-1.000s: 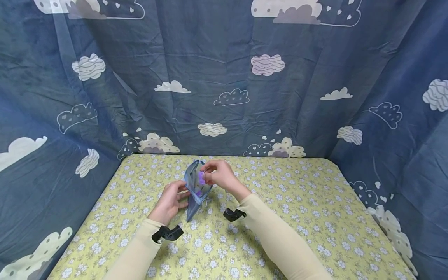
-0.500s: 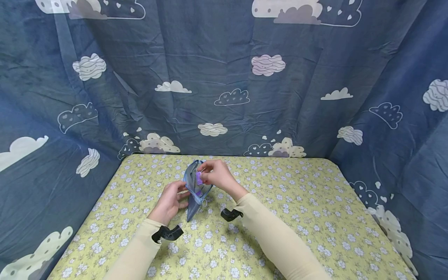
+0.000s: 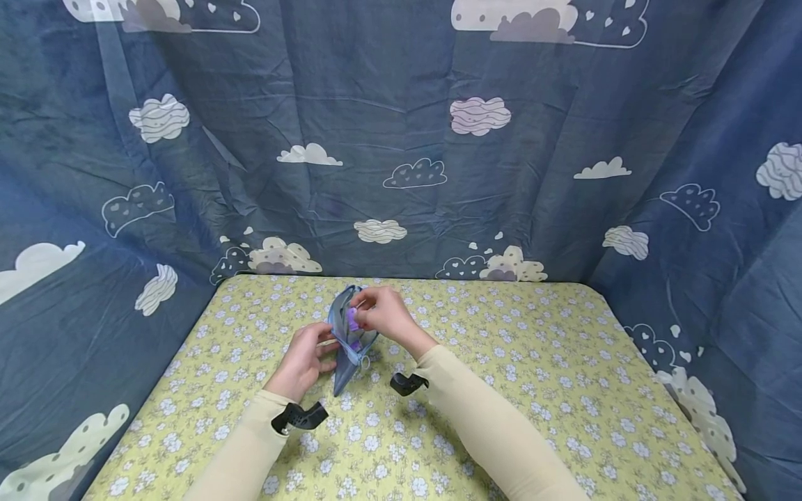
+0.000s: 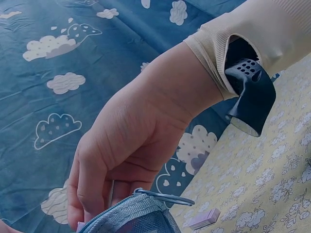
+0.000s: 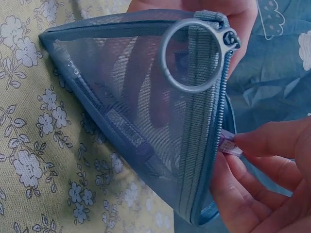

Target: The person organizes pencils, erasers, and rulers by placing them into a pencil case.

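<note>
A blue mesh zipper pouch (image 3: 343, 372) stands tilted on the table, its zipped mouth spread apart. My left hand (image 3: 303, 358) holds it by the left side; in the right wrist view those fingers show through the mesh (image 5: 141, 68). At the mouth, my right hand (image 3: 387, 314) pinches a small purple block (image 5: 230, 144) between thumb and fingers, partly inside the opening. Another purple block with a barcode-like label (image 5: 127, 128) lies within the pouch. A round ring pull (image 5: 167, 73) hangs from the zipper's end.
Yellow floral cloth (image 3: 489, 390) covers the table. A blue curtain with clouds (image 3: 401, 139) rises behind and at both sides. In the left wrist view, a small pinkish block (image 4: 204, 219) shows on the cloth beside the pouch. Each wrist carries a black strap piece (image 3: 299, 417).
My right hand has shifted slightly left, bringing the purple block further into the pouch's mouth. My left hand and the pouch have stayed nearly in place.
</note>
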Action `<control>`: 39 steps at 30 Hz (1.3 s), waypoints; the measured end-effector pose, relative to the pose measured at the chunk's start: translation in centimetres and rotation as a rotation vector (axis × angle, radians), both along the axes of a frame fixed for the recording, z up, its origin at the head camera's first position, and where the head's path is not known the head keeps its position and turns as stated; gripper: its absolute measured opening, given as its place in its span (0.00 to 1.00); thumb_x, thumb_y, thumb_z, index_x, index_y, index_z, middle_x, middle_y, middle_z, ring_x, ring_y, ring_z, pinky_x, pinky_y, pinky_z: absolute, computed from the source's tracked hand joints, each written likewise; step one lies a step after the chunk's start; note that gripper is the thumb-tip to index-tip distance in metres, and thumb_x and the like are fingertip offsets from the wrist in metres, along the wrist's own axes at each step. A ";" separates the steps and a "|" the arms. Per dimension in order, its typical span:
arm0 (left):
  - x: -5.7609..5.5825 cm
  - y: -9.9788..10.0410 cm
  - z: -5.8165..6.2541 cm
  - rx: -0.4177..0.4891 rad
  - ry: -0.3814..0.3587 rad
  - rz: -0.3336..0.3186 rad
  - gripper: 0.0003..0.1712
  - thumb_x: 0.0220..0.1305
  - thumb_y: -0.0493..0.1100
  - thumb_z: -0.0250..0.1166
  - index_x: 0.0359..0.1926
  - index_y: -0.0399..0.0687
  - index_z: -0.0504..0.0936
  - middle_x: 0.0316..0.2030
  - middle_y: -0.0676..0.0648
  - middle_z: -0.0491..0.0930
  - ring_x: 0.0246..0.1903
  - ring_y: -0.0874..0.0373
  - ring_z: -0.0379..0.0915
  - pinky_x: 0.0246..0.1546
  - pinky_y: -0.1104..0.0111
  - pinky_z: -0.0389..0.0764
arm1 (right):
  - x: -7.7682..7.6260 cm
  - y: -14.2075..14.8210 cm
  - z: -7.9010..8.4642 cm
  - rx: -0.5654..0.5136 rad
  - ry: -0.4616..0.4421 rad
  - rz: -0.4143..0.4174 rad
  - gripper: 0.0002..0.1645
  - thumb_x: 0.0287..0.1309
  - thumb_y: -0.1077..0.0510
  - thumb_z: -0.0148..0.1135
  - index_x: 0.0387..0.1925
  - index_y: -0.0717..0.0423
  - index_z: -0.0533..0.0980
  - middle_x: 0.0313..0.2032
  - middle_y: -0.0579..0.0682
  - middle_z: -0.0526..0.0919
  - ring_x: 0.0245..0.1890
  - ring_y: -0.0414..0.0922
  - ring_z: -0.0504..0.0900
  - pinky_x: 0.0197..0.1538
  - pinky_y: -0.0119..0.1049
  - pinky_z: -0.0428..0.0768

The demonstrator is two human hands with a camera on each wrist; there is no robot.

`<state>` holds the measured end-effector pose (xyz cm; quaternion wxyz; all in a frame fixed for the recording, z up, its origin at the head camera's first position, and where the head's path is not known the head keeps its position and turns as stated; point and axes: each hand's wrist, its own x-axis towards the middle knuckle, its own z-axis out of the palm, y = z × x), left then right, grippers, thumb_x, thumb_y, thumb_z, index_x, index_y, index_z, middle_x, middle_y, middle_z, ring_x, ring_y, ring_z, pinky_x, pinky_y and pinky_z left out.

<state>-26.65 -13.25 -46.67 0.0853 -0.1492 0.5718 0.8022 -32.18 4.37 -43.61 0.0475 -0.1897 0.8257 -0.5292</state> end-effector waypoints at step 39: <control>0.5 -0.1 -0.1 -0.001 0.012 -0.002 0.08 0.73 0.42 0.54 0.40 0.41 0.74 0.41 0.44 0.74 0.48 0.43 0.72 0.54 0.38 0.67 | 0.2 5.7 2.7 0.032 0.090 -0.084 0.12 0.62 0.63 0.65 0.45 0.46 0.85 0.35 0.48 0.86 0.32 0.48 0.85 0.37 0.44 0.83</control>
